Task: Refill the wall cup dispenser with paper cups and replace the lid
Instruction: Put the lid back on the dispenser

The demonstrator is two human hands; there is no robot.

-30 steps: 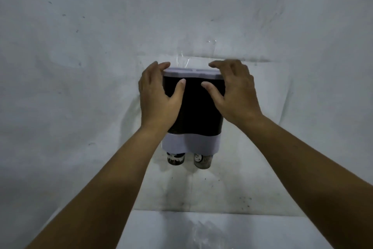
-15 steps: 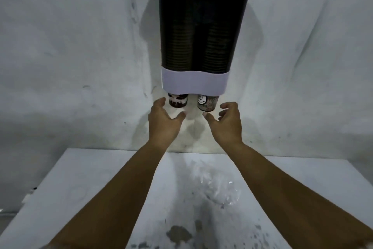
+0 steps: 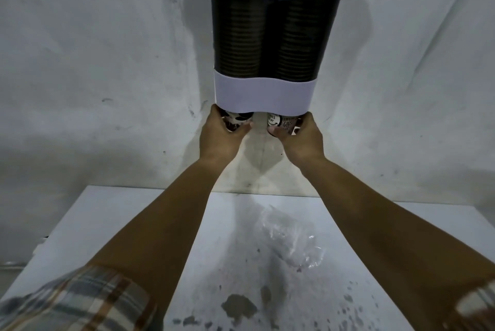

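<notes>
Cup dispenser (image 3: 270, 35) on the wall, top centre of frame, two dark stacks inside. Left hand (image 3: 222, 135) grasps the left paper cup (image 3: 237, 119) poking from the white base; right hand (image 3: 300, 137) grasps the right paper cup (image 3: 281, 121). Crumpled plastic wrap (image 3: 292, 239) lies on the bench (image 3: 107, 223), lower right.

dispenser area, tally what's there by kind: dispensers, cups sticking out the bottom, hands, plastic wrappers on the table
wall cup dispenser: 1
paper cups poking out below it: 2, the left cup and the right cup
hands: 2, the left hand on the left cup, the right hand on the right cup
clear plastic wrapper on the table: 1
total: 6
</notes>
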